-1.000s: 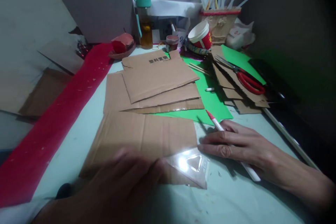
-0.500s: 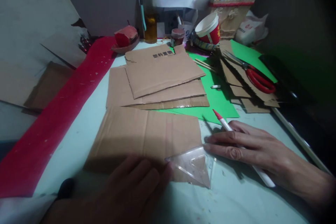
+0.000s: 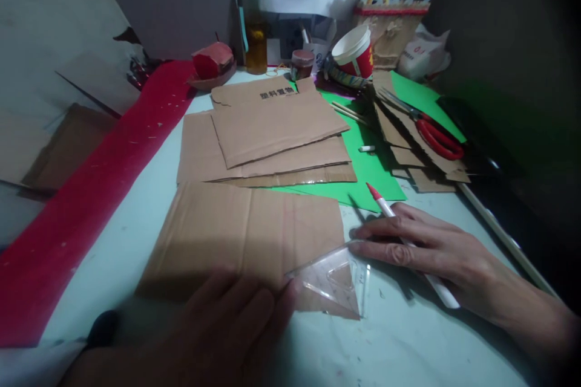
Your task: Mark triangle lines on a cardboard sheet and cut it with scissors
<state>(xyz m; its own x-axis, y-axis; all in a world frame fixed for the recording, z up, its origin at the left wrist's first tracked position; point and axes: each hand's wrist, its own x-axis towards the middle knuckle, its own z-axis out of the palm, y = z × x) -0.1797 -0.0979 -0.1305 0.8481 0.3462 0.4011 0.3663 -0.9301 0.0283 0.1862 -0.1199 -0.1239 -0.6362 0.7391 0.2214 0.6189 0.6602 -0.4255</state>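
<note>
My left hand [image 3: 236, 314], dim and in shadow, lies over the lower edge of a brown cardboard piece [image 3: 209, 230], its fingers stretched out and a fingertip at the left tip of a clear triangle ruler [image 3: 324, 275]. The ruler rests across the cardboard's lower right corner and sticks out past its right edge. My right hand [image 3: 422, 245] has a white marker with a red tip [image 3: 436, 287] between its fingers, the tip pointing up and left. Fingertips of this hand touch the ruler's upper right corner. A faint reddish line shows on the cardboard.
More cardboard pieces [image 3: 276, 127] lie behind, partly on green paper [image 3: 374, 178]. Red-handled scissors [image 3: 438, 136] rest on a cardboard stack at the right. A red strip [image 3: 104, 169] runs along the left. A bottle [image 3: 255, 30] and paper cup [image 3: 351, 54] stand at the back.
The view has shifted slightly, so most things sit a little further left. Both hands keep nearly the same place on the cardboard and ruler.
</note>
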